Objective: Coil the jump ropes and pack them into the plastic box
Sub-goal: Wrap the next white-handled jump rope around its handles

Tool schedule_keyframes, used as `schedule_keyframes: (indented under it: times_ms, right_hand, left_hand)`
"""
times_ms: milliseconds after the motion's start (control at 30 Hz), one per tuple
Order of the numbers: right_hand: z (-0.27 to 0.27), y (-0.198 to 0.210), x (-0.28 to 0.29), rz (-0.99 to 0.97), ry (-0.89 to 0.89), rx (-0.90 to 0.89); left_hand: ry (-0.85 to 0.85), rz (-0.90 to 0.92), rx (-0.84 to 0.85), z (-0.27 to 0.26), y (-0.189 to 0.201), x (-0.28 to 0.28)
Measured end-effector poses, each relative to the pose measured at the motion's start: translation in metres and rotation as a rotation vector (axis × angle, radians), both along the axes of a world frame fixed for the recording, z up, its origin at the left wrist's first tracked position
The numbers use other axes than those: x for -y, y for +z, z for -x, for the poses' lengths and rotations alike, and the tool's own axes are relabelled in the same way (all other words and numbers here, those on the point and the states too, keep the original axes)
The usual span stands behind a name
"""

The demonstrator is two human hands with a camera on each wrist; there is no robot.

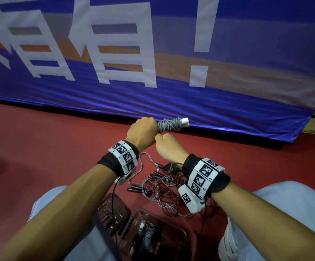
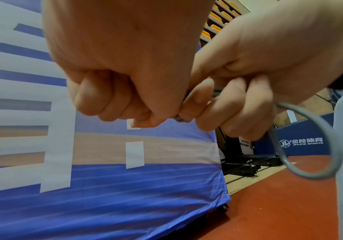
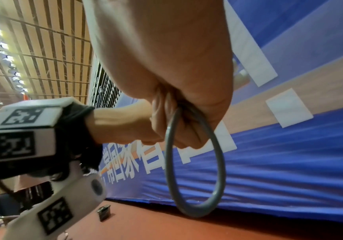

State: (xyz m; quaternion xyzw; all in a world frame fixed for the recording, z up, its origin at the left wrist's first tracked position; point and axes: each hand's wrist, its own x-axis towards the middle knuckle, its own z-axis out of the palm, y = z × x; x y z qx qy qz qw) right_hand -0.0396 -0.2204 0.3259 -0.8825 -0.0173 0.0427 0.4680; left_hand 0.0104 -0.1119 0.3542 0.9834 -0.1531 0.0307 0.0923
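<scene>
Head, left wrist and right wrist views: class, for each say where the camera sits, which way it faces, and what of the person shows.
Head: looks down at both forearms, left hand gripping the wound grey jump rope.
Left wrist: looks along the fist toward the right hand.
Right wrist: looks along the hand pinching a rope loop.
Both wrist views share the loop and the blue banner.

This is an indoor sports hall: red sports floor point(image 1: 58, 140), a blue padded banner point(image 1: 171, 53) at the far side, yellow spectator seats point(image 2: 217, 17) and a Jinling Sports pad point(image 2: 302, 142).
</scene>
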Motion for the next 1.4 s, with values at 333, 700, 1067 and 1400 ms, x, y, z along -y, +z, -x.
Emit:
schedule_keyframes:
  times_ms: [333, 700, 1067, 1400]
  right_hand:
    - [0.002, 0.006, 0.032, 0.312, 0.137, 0.052]
    - [0.006, 0.043, 0.069, 0.666, 0.089, 0.389]
    - [0.0, 0.07, 0.106, -0.125, 0.295, 0.026]
    - [0.004, 0.068, 0.125, -0.763, 0.772, -0.321]
  left_hand:
    - [-0.055, -0.145, 0.015, 0.0, -0.022, 0.005]
    - [-0.281, -0.364, -0.049, 0.002, -0.032, 0.01]
    - [-0.583, -0.402, 0.223, 0.023, 0.009, 0.017]
    - [-0.641, -0.129, 0.361, 0.024, 0.013, -0.001]
